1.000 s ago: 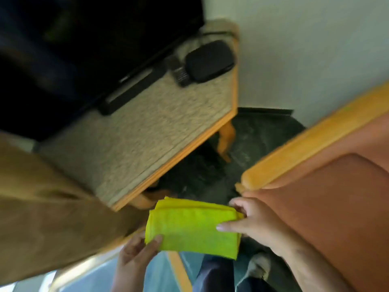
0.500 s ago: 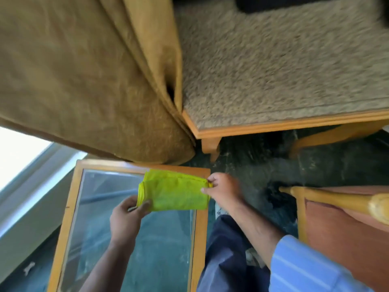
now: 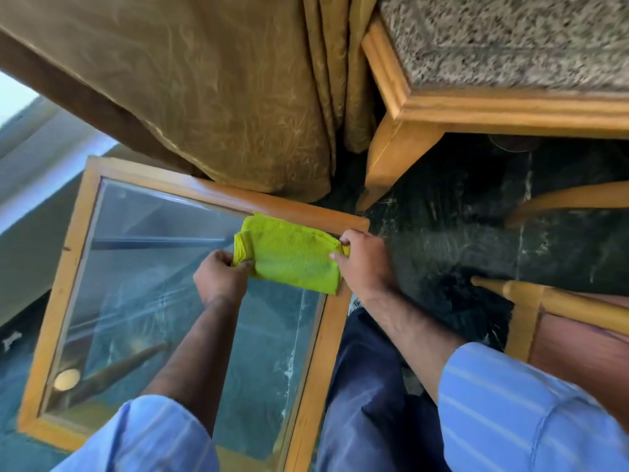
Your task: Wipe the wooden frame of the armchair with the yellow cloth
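Note:
A folded yellow cloth (image 3: 292, 254) is stretched between both hands above the far right corner of a glass-topped table. My left hand (image 3: 220, 276) pinches its left edge. My right hand (image 3: 366, 264) grips its right edge. The armchair's wooden frame (image 3: 558, 303) shows at the right edge as a rounded armrest rail and upright post, with reddish upholstery (image 3: 585, 356) below it. Both hands are well to the left of the armchair and apart from it.
A wood-framed glass table (image 3: 323, 335) lies under my hands. A brown curtain (image 3: 211, 83) hangs at the back. A wooden stand with a speckled stone top (image 3: 510, 39) fills the upper right. Dark marble floor (image 3: 476, 233) lies between the stand and the armchair. My dark trouser leg (image 3: 364, 386) is below.
The view has swung left and down, away from the armchair to the glass table. Both hands still hold the cloth, now in a tighter fold over the table corner.

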